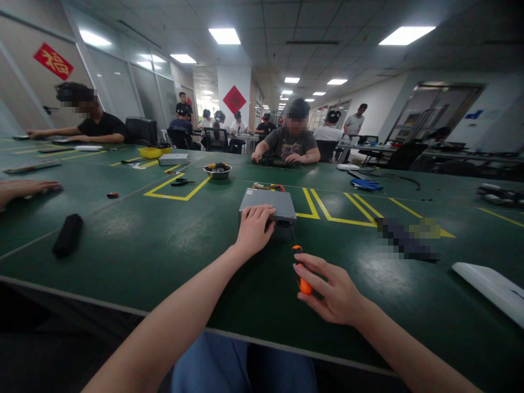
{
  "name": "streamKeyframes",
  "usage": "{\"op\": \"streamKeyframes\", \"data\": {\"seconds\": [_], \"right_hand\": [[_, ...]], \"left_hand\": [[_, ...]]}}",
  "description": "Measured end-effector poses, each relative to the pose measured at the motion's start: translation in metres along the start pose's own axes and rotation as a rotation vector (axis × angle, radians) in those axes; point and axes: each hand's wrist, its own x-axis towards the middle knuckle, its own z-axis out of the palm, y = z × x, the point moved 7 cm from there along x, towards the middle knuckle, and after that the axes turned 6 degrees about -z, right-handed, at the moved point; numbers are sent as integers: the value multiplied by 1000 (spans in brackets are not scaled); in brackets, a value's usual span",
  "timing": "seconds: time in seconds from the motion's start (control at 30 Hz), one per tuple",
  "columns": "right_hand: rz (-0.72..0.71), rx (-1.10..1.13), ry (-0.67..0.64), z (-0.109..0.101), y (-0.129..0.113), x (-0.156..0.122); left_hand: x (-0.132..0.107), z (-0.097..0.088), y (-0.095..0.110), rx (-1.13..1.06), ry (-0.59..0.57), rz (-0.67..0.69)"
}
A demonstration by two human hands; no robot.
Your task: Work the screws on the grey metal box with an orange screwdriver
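A grey metal computer power supply (268,200) lies on the green table in front of me, with coloured wires (268,187) at its far side. My left hand (256,225) grips its near edge, fingers bent over the top and thumb at the near side by the socket. In my right hand (323,289) is an orange and black screwdriver (303,284), pinched by the handle between thumb and fingers. Its thin shaft points away from me, up to the near right corner of the power supply. Whether the tip touches a screw is too small to tell.
Beyond the power supply stands a metal bowl (218,172) with tools. A black case (67,236) lies left, a white device (487,289) right, blue gloves (365,184) farther back. Across the table a person (292,139) works; another person's hand (28,189) rests at left.
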Motion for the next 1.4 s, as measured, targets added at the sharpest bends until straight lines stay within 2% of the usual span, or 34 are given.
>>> {"op": "streamKeyframes", "data": {"seconds": [0.13,0.27,0.37,0.47,0.57,0.7,0.83,0.93,1.03,1.17,1.3,1.4], "right_hand": [[18,41,77,-2,0,0],[50,91,-5,1,0,3],[7,7,-55,2,-3,6],[-12,-31,3,-1,-4,5],[25,36,63,-1,0,1],[60,131,34,2,3,-1],[13,22,-24,1,-1,3],[-8,-34,18,0,-3,5],[4,1,70,0,-2,3],[27,56,32,0,-1,3],[-30,-42,-24,-2,-6,11],[-56,-88,30,-2,-9,13]], "left_hand": [[0,-1,1,-4,4,6],[0,-2,1,-1,8,8],[0,-2,1,7,1,3],[0,-2,2,11,-6,0],[0,-1,1,13,-7,-3],[0,0,0,19,-2,-3],[0,0,0,13,9,1],[0,0,1,16,4,1],[0,0,1,14,-10,-5],[0,-1,1,1,-3,3],[0,-1,1,3,2,5],[0,-1,1,4,2,8]]}}
